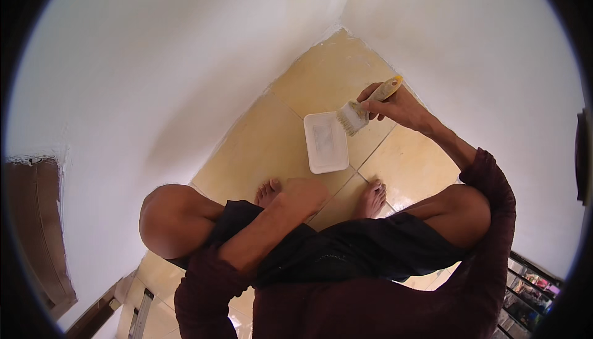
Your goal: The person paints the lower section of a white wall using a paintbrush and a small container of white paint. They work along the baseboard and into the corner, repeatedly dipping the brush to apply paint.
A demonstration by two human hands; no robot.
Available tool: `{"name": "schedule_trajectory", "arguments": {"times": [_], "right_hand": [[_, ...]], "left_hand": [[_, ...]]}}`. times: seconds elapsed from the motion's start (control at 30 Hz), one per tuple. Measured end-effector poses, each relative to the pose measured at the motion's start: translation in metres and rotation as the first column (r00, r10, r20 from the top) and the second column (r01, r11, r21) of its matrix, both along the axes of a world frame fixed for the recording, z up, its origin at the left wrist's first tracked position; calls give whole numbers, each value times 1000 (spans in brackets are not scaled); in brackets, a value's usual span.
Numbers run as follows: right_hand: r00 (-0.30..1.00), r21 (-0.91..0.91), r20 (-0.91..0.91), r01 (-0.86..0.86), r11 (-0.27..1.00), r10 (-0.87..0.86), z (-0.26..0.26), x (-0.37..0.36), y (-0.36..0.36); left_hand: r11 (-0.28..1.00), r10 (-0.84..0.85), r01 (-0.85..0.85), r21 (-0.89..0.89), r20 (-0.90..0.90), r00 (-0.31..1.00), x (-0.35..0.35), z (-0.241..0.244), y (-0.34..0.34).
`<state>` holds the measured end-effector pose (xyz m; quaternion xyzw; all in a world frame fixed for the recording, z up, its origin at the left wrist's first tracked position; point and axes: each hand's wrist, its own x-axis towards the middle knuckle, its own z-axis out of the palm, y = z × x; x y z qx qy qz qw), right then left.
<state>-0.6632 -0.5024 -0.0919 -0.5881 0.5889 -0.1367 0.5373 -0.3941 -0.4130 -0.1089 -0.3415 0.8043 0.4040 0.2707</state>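
Note:
My right hand [391,105] grips a paintbrush [356,115] with a yellowish handle and a paint-smeared ferrule. Its bristles point down and left, at the right rim of a white plastic tray [328,165]; whether they touch it I cannot tell. A thin, pale layer, possibly paint, covers the tray's bottom. The tray rests on the tiled floor between my feet and the wall corner. My left hand [305,195] hangs before my left foot, blurred, its fingers mostly hidden from view, so I cannot make out whether it holds anything.
White walls meet at a corner [340,24] ahead, with paint marks along the yellow floor tiles [245,139]. My bare feet [373,198] stand just behind the tray. A brown wooden frame [34,227] is at far left, a metal ladder-like piece [141,313] at lower left, dark bars [528,288] at lower right.

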Motion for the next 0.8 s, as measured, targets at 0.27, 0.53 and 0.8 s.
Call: {"name": "schedule_trajectory", "arguments": {"times": [0.27, 0.53, 0.8], "right_hand": [[994, 36, 105, -41, 999, 37, -59, 20, 29], [951, 28, 105, -296, 955, 292, -132, 26, 48], [902, -83, -246, -384, 920, 354, -121, 44, 22]], "left_hand": [[613, 758, -786, -78, -223, 613, 22, -182, -8], [488, 823, -872, 35, -352, 446, -1, -191, -3], [549, 781, -836, -28, -340, 524, 0, -182, -4]]}}
